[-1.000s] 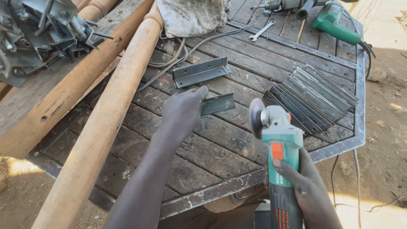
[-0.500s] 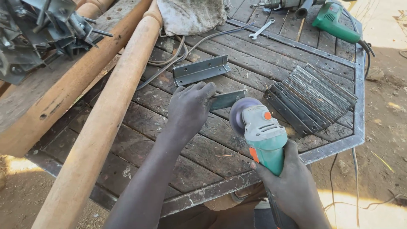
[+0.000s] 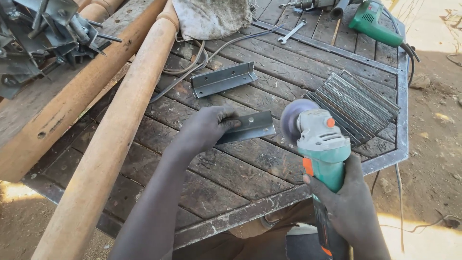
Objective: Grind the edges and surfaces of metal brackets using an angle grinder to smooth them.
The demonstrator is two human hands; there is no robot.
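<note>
My left hand [image 3: 207, 129] grips one end of a short steel angle bracket [image 3: 254, 125] lying on the wooden table [image 3: 231, 173]. The bracket's free end points right, toward the spinning disc of a teal angle grinder [image 3: 318, 139]. My right hand [image 3: 347, 202] holds the grinder by its body, near the table's front edge. The grey disc stands just right of the bracket's end, very close to it; contact cannot be told.
A second angle bracket [image 3: 222, 79] lies further back. A stack of flat metal strips [image 3: 355, 106] sits at the right. Two thick wooden poles [image 3: 120, 125] cross the left side. A cloth [image 3: 211, 17], a spanner [image 3: 291, 32], a green power tool [image 3: 375, 21] and cables lie at the back.
The grinder has moved left and forward toward the bracket. My left hand has shifted to clamp the bracket's left end, and the bracket now lies more exposed.
</note>
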